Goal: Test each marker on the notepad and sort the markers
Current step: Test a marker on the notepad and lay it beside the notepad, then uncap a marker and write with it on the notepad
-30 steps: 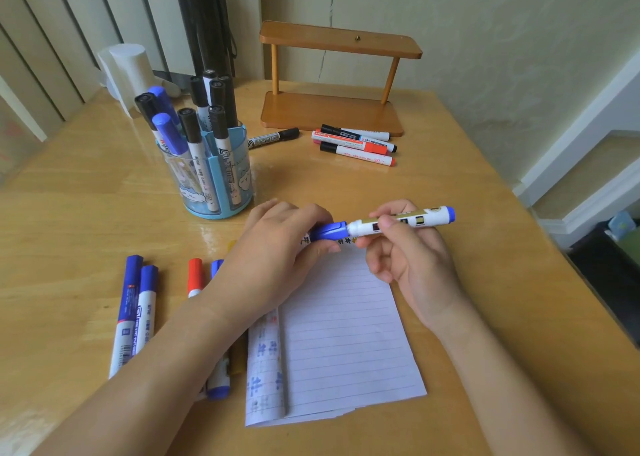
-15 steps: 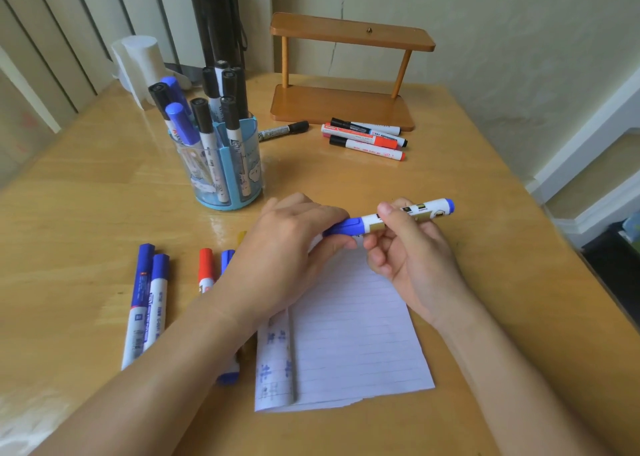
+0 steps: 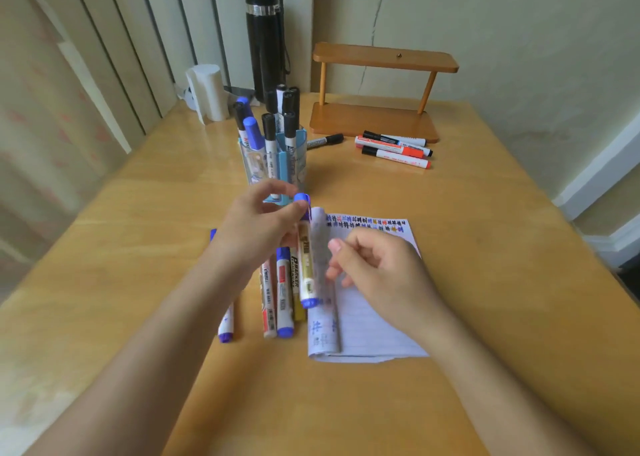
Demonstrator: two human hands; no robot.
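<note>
My left hand (image 3: 254,230) pinches a white marker with blue ends (image 3: 305,265) near its upper end, so it hangs almost upright over the left edge of the notepad (image 3: 377,320). My right hand (image 3: 377,268) hovers over the notepad just right of the marker, fingers loosely curled, holding nothing. The pad's top edge carries a row of coloured test marks (image 3: 367,223). Several markers (image 3: 280,303) lie side by side on the table left of the pad, partly under my left arm.
A blue pen holder (image 3: 277,168) with several black and blue markers stands behind my left hand. Three markers (image 3: 394,149) and a black one (image 3: 325,141) lie before a wooden shelf (image 3: 374,123). A black flask (image 3: 265,39) and a white roll (image 3: 207,91) stand at the back.
The marker was held level between both hands; now my right hand has let go and the marker hangs from my left hand alone. The view has pulled back.
</note>
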